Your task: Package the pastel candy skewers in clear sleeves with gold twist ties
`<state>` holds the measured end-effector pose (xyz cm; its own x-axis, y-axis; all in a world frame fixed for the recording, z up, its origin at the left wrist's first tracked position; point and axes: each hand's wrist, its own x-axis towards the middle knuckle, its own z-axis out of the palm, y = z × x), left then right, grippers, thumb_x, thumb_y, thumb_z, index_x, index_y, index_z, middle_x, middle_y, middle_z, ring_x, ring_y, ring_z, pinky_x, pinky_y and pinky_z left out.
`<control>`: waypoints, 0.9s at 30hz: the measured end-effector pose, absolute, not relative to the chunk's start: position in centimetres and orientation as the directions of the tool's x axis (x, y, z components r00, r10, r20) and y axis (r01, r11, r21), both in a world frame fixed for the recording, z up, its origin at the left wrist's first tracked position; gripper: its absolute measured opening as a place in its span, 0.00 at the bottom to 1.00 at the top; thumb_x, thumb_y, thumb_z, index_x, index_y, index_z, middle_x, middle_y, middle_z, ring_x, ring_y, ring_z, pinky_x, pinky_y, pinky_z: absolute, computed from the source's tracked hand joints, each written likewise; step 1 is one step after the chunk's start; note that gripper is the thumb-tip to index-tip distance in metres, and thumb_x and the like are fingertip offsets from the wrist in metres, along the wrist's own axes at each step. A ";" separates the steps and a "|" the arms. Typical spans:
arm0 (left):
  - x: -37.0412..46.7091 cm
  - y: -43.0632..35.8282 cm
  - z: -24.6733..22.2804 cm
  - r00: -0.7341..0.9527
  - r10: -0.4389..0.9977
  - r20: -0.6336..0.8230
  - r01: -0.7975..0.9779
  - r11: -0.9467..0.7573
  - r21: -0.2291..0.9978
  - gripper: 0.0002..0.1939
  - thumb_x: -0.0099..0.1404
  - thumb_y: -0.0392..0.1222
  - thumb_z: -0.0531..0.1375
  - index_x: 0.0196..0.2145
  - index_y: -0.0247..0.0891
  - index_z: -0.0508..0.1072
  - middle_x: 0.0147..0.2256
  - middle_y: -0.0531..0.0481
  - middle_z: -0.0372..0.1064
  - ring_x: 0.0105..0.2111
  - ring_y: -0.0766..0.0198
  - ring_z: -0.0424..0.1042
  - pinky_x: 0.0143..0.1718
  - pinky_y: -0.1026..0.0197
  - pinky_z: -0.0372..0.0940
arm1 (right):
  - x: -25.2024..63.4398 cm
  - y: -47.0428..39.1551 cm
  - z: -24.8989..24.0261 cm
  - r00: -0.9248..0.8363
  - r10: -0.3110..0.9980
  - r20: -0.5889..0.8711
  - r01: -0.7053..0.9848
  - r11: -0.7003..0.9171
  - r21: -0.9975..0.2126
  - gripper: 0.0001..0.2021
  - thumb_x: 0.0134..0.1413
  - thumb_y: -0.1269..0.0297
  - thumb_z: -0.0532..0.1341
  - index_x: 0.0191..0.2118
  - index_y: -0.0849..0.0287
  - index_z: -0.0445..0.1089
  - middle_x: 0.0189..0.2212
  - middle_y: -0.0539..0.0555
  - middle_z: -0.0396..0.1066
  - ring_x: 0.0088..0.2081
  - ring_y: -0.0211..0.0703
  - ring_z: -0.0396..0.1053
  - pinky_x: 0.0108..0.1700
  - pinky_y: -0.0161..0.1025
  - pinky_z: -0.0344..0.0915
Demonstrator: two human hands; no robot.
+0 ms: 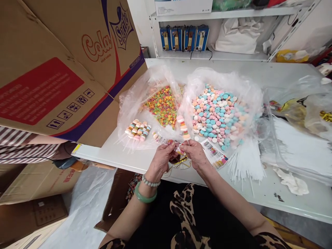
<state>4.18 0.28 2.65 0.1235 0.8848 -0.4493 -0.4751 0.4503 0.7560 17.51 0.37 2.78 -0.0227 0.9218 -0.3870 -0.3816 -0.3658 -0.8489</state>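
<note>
Near the table's front edge, my right hand [195,153] pinches the stick of a candy skewer [183,126], which stands upright with pink, white and striped pieces. My left hand [162,157] is closed on a printed plastic wrapper [166,141] beside it. The wrapper reaches over toward my right fingers; whether they also grip it is unclear. Flat printed wrappers [214,154] lie just right of my right hand. Several finished candy skewers [138,130] rest on plastic to the left. Beyond my hands are a bag of ring candies [164,103] and a bag of pastel candies [215,114].
A large cardboard box [70,69] stands at the left. White sticks [246,162] lie on the table [293,204] at the right, near a clear bin [303,145]. Gold twist ties [183,162] are below my hands. Behind is a shelf [233,14]. A person's striped sleeve [28,148] shows at left.
</note>
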 end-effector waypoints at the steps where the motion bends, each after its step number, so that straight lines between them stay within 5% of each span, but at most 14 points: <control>1: 4.1 0.3 2.5 0.122 0.884 -0.451 -0.466 0.452 0.761 0.18 0.44 0.49 0.73 0.24 0.33 0.75 0.19 0.50 0.70 0.19 0.70 0.66 0.22 0.68 0.62 | 17.4 0.4 2.7 -0.025 0.919 -0.394 -0.379 -0.374 -0.847 0.14 0.29 0.59 0.70 0.19 0.58 0.64 0.15 0.45 0.64 0.20 0.34 0.59 0.26 0.34 0.57; 5: 4.1 0.5 1.8 0.054 0.891 -0.451 -0.473 0.421 0.774 0.19 0.44 0.50 0.73 0.22 0.34 0.72 0.16 0.54 0.65 0.16 0.72 0.61 0.19 0.68 0.56 | 16.9 0.6 2.1 -0.150 0.907 -0.393 -0.397 -0.420 -0.816 0.15 0.33 0.55 0.70 0.23 0.59 0.68 0.16 0.48 0.66 0.20 0.36 0.61 0.25 0.35 0.57; 12: 4.3 0.7 1.8 0.079 0.897 -0.436 -0.492 0.415 0.765 0.20 0.48 0.53 0.71 0.24 0.34 0.70 0.18 0.55 0.64 0.18 0.72 0.61 0.21 0.68 0.56 | 17.5 1.5 1.9 -0.139 0.867 -0.479 -0.341 -0.496 -0.799 0.21 0.33 0.49 0.70 0.19 0.57 0.60 0.11 0.40 0.47 0.15 0.27 0.37 0.19 0.34 0.33; 17: 4.2 1.3 0.9 0.155 0.874 -0.460 -0.574 0.458 0.678 0.18 0.49 0.49 0.72 0.27 0.34 0.71 0.21 0.54 0.67 0.20 0.72 0.64 0.25 0.67 0.61 | 18.3 1.9 1.9 -0.015 0.924 -0.382 -0.272 -0.371 -0.888 0.21 0.39 0.45 0.67 0.21 0.56 0.60 0.14 0.43 0.50 0.19 0.33 0.47 0.22 0.35 0.44; 23: 3.1 2.6 0.3 0.149 0.810 -0.567 -0.744 0.469 0.475 0.11 0.57 0.46 0.68 0.32 0.36 0.72 0.26 0.50 0.74 0.24 0.66 0.72 0.28 0.64 0.67 | 21.9 -0.5 2.1 0.144 0.985 -0.100 0.273 -0.137 -0.952 0.21 0.56 0.48 0.58 0.21 0.55 0.54 0.19 0.45 0.54 0.25 0.37 0.53 0.30 0.36 0.51; 27: 2.3 3.2 0.1 0.117 0.777 -0.618 -0.798 0.444 0.408 0.10 0.62 0.45 0.65 0.31 0.36 0.73 0.27 0.48 0.75 0.27 0.63 0.75 0.32 0.61 0.70 | 23.2 -2.8 2.3 0.029 0.998 -0.055 0.385 -0.062 -0.921 0.19 0.60 0.51 0.54 0.22 0.55 0.58 0.19 0.47 0.59 0.25 0.39 0.57 0.30 0.37 0.53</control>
